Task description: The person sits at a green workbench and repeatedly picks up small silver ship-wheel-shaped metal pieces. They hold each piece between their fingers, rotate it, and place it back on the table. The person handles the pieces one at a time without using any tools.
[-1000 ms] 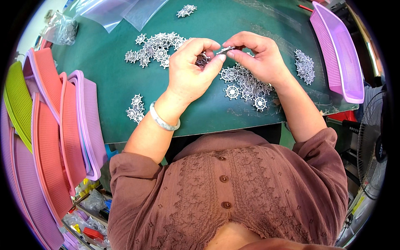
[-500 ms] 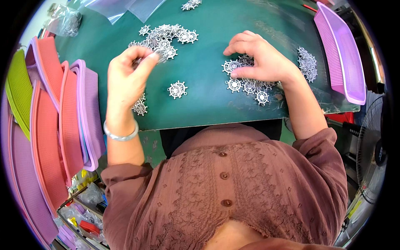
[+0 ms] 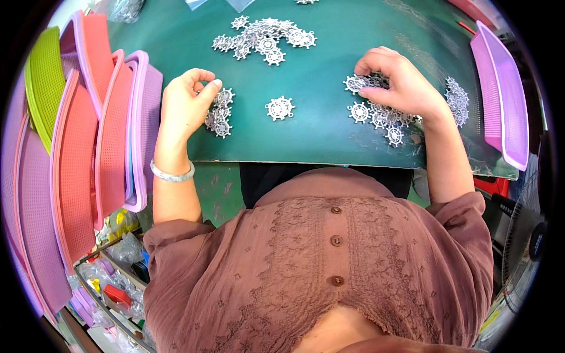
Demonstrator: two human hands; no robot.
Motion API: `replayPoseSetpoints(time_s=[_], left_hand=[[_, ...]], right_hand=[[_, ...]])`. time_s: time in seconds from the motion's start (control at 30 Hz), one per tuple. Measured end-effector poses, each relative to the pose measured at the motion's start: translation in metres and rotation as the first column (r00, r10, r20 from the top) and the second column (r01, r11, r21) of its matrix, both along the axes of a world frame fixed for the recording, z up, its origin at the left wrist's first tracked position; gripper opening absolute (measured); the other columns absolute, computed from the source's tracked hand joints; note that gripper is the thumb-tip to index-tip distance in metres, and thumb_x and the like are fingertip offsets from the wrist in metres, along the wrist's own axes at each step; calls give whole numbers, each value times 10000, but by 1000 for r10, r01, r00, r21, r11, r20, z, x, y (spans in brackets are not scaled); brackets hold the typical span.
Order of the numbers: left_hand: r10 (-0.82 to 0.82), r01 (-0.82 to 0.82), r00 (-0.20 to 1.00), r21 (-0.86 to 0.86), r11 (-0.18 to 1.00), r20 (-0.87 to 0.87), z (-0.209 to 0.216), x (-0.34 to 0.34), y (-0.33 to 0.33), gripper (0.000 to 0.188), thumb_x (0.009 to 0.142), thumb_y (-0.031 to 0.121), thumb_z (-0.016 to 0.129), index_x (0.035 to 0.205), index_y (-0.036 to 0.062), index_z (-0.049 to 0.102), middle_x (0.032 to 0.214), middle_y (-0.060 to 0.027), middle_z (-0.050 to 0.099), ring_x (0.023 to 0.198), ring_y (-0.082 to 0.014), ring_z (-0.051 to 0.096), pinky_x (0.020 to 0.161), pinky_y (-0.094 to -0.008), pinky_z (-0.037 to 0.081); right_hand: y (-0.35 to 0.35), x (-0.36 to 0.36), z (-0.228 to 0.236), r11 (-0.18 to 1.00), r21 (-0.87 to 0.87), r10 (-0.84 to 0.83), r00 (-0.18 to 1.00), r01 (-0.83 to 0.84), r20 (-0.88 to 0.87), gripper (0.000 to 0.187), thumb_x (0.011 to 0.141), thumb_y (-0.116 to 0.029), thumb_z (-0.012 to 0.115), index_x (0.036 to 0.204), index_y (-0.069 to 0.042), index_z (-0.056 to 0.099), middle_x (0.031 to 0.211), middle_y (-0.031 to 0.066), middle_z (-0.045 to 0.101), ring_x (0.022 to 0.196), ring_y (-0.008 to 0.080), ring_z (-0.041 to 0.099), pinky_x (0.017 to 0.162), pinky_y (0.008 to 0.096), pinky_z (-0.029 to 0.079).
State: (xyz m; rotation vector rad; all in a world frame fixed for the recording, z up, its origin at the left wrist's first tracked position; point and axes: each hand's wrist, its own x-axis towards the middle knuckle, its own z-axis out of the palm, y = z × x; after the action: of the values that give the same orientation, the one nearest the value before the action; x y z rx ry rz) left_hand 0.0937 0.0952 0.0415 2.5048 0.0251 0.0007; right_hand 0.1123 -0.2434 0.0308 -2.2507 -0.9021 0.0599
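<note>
My left hand has its fingers curled and thumb drawn in, next to a small heap of silver ship's wheel charms at the left; whatever it pinches is hidden. Over a larger heap of the same charms at the right, my right hand is bent round several, one showing between thumb and forefinger. A small cluster of ship's wheel charms lies between the two hands. Farther off is a big pile of charms.
Another charm heap lies right of my right forearm, before a purple basket. Stacked pink, purple and green baskets crowd the left side. The green table ends close to my body. Clear plastic bags lie at the far left.
My left hand has come back from the far pile to the left heap; the blurred charms at its fingertips no longer show. My right fingers have curled inward. The whole view has shifted slightly.
</note>
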Motion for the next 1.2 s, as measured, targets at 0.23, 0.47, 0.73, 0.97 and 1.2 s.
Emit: replayPoseSetpoints(time_s=[0.23,0.47,0.73,0.97,1.2], left_hand=[[-299,257,953,-411,875,-42,-1,13,-77,147,800,116,583,880,-4,611,664,50,513,601,-18,423,531,-167,335],[-445,417,895,-389,821,20,1,28,-154,295,747,215,662,948,12,591,575,52,452,521,-23,385,463,-192,318],[-312,376,926,-603,703,214,-14,31,-159,85,778,76,625,845,24,614,660,57,499,598,-16,414,521,-164,323],[-252,450,886,-600,661,388,-20,29,-156,106,732,86,649,827,46,625,610,24,530,541,-36,446,489,-188,369],[-238,495,845,-532,687,478,-22,31,-155,105,711,55,651,808,43,613,594,9,514,524,-49,453,476,-191,372]], right_hand=[[-3,4,-8,984,146,-111,993,104,41,126,729,-89,595,810,8,597,688,117,585,606,231,556,572,294,446],[-7,10,-11,775,521,-214,924,358,-317,144,812,-123,591,881,-3,631,734,-9,599,638,49,514,572,199,420],[-2,3,-4,714,614,-145,928,338,-342,133,805,-89,601,908,-9,627,721,-14,583,637,39,498,589,179,419],[0,1,-2,800,538,-218,964,267,-154,121,785,-61,607,894,-13,627,761,-6,582,668,50,495,608,191,412],[2,0,-4,800,533,-215,960,277,-177,133,771,-55,618,896,-9,620,785,14,599,706,63,525,639,206,437]])
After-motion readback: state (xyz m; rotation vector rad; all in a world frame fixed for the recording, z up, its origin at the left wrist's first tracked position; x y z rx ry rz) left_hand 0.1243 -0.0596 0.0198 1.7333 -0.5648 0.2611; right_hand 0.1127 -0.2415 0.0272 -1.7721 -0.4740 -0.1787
